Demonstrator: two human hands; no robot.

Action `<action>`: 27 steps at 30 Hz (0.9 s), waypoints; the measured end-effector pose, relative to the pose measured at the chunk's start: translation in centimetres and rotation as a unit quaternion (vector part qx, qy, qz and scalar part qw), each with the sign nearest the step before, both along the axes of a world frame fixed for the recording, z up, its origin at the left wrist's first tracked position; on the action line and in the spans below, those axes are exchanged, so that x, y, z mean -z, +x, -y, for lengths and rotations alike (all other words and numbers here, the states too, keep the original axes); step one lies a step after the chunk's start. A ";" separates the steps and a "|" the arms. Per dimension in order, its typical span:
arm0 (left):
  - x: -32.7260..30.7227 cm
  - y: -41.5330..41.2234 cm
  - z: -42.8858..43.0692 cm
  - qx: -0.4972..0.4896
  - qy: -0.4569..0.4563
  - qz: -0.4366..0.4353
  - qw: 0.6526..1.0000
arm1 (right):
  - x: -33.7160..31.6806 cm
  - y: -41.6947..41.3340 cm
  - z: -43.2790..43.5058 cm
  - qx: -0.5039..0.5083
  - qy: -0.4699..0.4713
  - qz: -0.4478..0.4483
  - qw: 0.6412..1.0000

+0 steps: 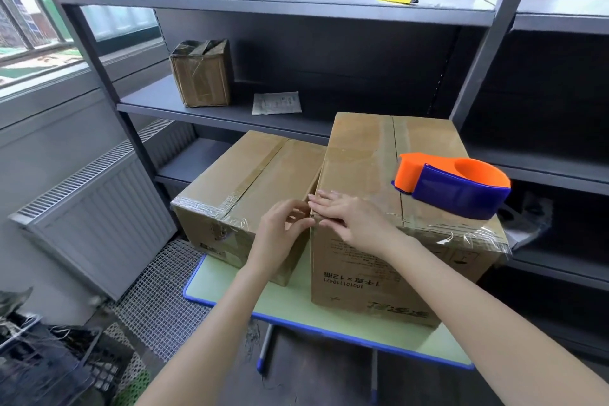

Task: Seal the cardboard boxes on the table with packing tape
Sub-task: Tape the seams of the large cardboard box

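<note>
So the taller cardboard box (359, 155) is sitting on the little green table (212, 283). The right hand (349, 217) is lying flat on its near-left top corner, fingers straight and together, pressing the lid, with clear tape (461, 231) running along the near edge off to the right of that hand. The left hand (280, 234) is sitting right at that corner just left of those fingers, its own fingers curling toward the thumb, but I can't tell if they're pinching any tape. The orange-and-blue tape dispenser (461, 184) is resting on the lid to the right of the right hand, and the lower box (250, 171) is sitting just beyond the left fingers.
</note>
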State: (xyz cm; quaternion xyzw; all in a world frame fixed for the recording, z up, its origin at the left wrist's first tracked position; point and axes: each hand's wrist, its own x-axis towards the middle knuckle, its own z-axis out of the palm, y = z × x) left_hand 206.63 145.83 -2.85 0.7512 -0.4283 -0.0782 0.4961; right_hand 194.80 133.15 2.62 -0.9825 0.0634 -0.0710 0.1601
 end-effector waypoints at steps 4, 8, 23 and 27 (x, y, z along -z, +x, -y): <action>-0.2 -1.0 -0.1 0.028 -0.062 0.062 0.996 | -0.7 -0.5 -0.2 -0.008 -0.053 -0.029 0.998; -0.4 -1.8 0.4 0.039 -0.071 0.167 0.983 | -1.7 -2.4 0.5 0.047 -0.071 -0.049 0.995; -1.8 -4.6 2.9 0.047 -0.082 0.394 0.914 | -1.8 -6.0 3.1 0.071 -0.094 -0.054 0.992; -2.0 -7.0 5.4 0.078 -0.044 0.418 0.904 | -1.6 -8.5 4.7 0.059 -0.131 -0.077 0.987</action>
